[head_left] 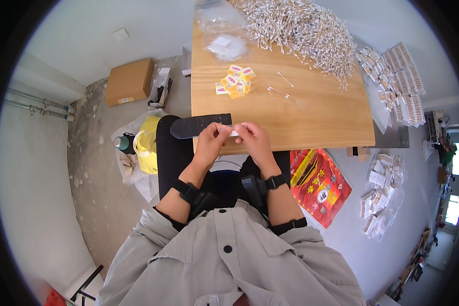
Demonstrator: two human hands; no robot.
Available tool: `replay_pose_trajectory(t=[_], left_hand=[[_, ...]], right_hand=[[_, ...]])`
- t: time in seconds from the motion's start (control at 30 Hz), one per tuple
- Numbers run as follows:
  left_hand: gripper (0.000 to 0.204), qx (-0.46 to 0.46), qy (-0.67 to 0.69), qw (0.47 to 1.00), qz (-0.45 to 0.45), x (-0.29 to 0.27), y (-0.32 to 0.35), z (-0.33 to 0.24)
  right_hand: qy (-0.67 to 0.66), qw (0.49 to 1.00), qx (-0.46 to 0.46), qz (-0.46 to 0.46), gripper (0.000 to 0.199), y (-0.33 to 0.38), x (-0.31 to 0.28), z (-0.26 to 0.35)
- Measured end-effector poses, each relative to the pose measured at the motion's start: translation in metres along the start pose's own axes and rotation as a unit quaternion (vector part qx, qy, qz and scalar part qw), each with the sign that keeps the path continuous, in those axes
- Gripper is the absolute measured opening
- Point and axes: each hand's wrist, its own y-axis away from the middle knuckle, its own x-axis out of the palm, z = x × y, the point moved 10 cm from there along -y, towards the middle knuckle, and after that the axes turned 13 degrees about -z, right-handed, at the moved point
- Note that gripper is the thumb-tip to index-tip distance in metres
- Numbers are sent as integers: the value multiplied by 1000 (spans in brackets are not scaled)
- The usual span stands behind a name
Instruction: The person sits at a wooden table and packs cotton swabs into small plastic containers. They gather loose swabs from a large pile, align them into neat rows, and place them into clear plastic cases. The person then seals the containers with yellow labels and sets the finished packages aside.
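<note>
Over the table's near edge, my left hand (210,143) and my right hand (255,143) meet, fingertips pinched together. Between them is a small whitish piece (234,133), perhaps clear plastic; the fingers cover most of it. Ahead of the hands on the wooden table (311,120) lies a loose stack of yellow and white printed cards (234,81). A few single cotton swabs (278,93) rest to the right of the cards. At the far side is a large heap of cotton swabs (306,33). Clear plastic bags (227,47) lie at the far left corner.
A dark flat board (191,127) juts past the table's left edge. Bundled packs (400,84) are stacked beyond the right edge; a clear bag of packs (382,191) lies on the floor. Also there are a red printed bag (321,188), a yellow bag (147,145) and a cardboard box (129,81).
</note>
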Motion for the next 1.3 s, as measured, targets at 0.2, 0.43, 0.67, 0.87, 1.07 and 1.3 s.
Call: replay_pose_trajectory(t=[0.2, 0.43, 0.67, 0.87, 1.07, 1.3], left_hand=[[14, 125, -82, 989, 12, 1, 10, -32], [25, 212, -230, 949, 36, 8, 17, -57], [24, 277, -231, 932, 34, 7, 17, -65], [22, 266, -207, 941, -8, -4, 18, -64], [20, 278, -276, 920, 8, -6, 13, -65], [19, 292, -289, 910, 48, -1, 14, -70]], right_hand=[[-34, 994, 104, -25, 18, -5, 1, -14], [-19, 994, 104, -21, 16, -6, -1, -4], [239, 933, -265, 42, 21, 19, 11, 83], [352, 872, -333, 73, 16, 24, 21, 83], [381, 848, -360, 76, 13, 26, 28, 91], [469, 798, -370, 80, 9, 27, 44, 87]])
